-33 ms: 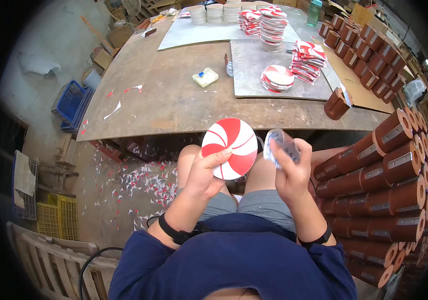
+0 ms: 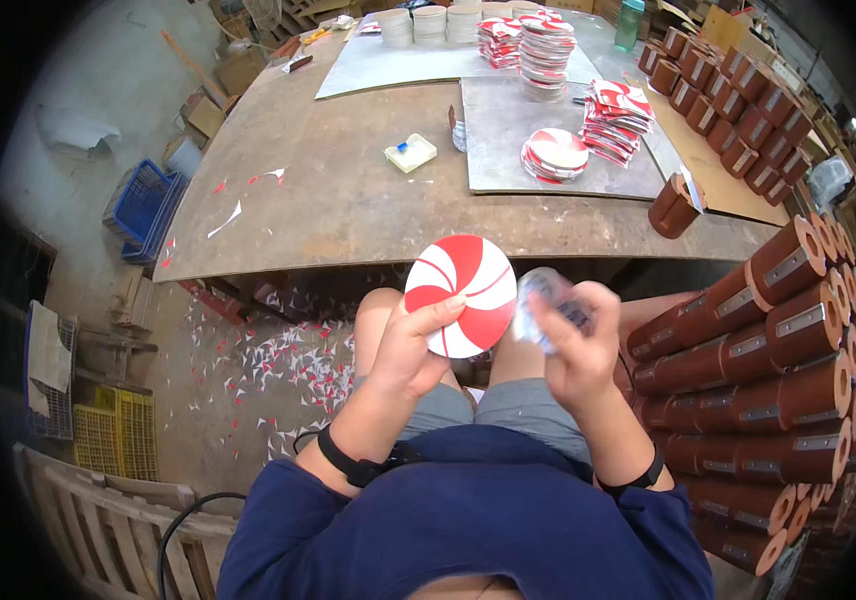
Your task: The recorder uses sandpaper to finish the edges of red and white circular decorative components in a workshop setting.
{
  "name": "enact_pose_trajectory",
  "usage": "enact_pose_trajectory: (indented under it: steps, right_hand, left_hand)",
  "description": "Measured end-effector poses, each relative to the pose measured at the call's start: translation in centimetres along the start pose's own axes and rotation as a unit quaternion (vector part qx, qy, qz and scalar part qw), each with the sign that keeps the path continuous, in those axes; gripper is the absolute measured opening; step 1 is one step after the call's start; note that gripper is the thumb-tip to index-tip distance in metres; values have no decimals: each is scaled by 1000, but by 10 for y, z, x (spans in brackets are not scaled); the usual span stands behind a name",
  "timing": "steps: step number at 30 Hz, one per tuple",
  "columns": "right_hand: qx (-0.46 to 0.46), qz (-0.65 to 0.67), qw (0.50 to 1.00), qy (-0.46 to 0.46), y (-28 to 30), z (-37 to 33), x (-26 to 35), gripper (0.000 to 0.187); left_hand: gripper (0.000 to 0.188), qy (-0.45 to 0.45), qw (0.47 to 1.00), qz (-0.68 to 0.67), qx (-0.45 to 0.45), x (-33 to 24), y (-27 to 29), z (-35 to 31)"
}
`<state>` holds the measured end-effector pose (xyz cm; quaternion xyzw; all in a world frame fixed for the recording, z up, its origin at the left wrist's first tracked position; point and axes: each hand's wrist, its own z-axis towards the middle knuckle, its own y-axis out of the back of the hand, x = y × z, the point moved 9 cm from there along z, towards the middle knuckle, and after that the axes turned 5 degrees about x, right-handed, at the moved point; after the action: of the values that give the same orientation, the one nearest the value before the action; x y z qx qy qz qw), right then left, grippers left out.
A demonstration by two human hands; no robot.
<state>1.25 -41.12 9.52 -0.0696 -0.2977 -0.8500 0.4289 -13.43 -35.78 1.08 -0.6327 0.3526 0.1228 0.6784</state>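
Over my lap, my left hand [image 2: 426, 340] grips a round disc [image 2: 461, 262] with red and white swirls, thumb on its face and fingers behind. Just right of the disc, my right hand [image 2: 584, 345] pinches a folded, printed piece that looks like sandpaper [image 2: 531, 318]; motion blurs it. Its near edge is at or very close to the disc's right rim; whether they touch I cannot tell. On the table ahead lies a low stack of similar swirled discs [image 2: 556, 152], beside a pile of untrimmed swirled pieces [image 2: 616, 125].
Brown cylinders [image 2: 748, 330] are stacked high close to my right arm; one more cylinder [image 2: 675, 207] stands at the table's [image 2: 328, 215] front right. A small pale dish [image 2: 410, 153] sits mid-table. Red and white scraps [image 2: 288, 360] litter the floor at left.
My right hand has moved slightly left with the sandpaper, closing the gap to the disc's right edge. The left hand and disc stay nearly still.
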Motion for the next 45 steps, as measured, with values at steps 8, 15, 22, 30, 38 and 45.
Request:
enact_pose_trajectory:
  steps: [8, 15, 22, 30, 38, 45]
  right_hand:
    - [9, -2, 999, -42, -1, -6, -15, 43]
    - [34, -56, 996, -59, -14, -3, -35, 38]
    - [32, 17, 999, 36, -7, -2, -10, 41]
    - [49, 18, 996, 71, -3, -5, 17, 37]
    - [17, 227, 950, -214, -8, -19, -55, 37]
    - [46, 438, 839, -320, -33, -17, -47, 50]
  left_hand:
    - [48, 26, 998, -4, 55, 2, -6, 2]
    - [39, 14, 999, 18, 38, -3, -11, -2]
    - [51, 49, 994, 23, 90, 2, -12, -1]
    - [48, 65, 990, 33, 119, 5, -14, -3]
    - [47, 67, 975, 146, 154, -5, -25, -5]
    - [39, 31, 980, 161, 109, -10, -21, 10]
